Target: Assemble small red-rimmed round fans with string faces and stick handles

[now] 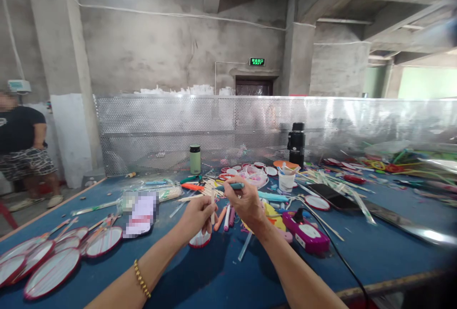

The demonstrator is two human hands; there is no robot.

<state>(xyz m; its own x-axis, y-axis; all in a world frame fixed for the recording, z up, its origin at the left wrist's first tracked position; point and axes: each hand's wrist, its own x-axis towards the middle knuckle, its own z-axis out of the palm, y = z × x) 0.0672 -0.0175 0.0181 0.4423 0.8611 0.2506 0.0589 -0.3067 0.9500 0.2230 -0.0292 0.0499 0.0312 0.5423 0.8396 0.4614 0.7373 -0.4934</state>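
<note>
My left hand (196, 215) grips a small round fan with a red rim (200, 239) by its thin white stick, held upright over the blue table (200, 275). My right hand (244, 202) is closed around a teal pen-like tool (231, 186), its tip pointing left toward the top of the stick. The two hands are close together above the middle of the table. A gold bracelet (142, 278) sits on my left wrist.
Several finished red-rimmed fans (53, 271) lie at the left. Sticks, markers and round discs are scattered behind my hands, with a white cup (286, 181), a green flask (194, 159), a black flask (296, 144) and a magenta device (307, 234) with a cable. A person stands at far left.
</note>
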